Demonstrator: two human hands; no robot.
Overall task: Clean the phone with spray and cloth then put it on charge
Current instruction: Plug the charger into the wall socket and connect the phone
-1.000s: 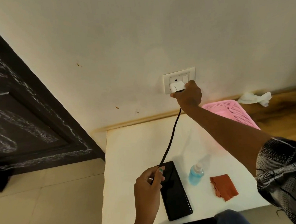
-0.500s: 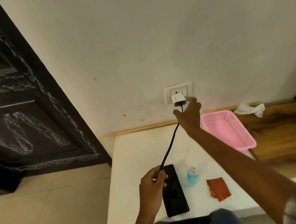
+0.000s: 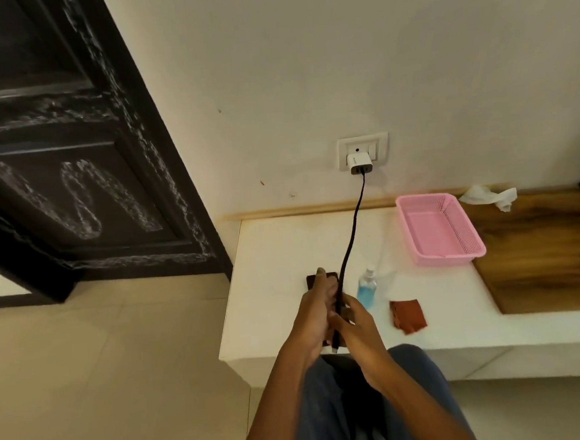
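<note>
The dark phone is over the near edge of the white table, mostly hidden by my hands. My left hand grips it from the left, index finger stretched along its top. My right hand pinches the black charging cable near its loose plug end, just beside the phone. The cable runs up to the white charger, plugged into the wall socket. A small blue spray bottle stands to the right of my hands. Farther right lies the rust-red cloth.
A pink mesh basket sits at the back right of the table. A crumpled white tissue lies on the wooden surface beyond it. A dark carved door stands to the left, above tiled floor.
My right hand left the charger at the socket and came down to take the cable near the phone. My left hand shifted from the cable end to gripping the phone. The camera view dropped.
</note>
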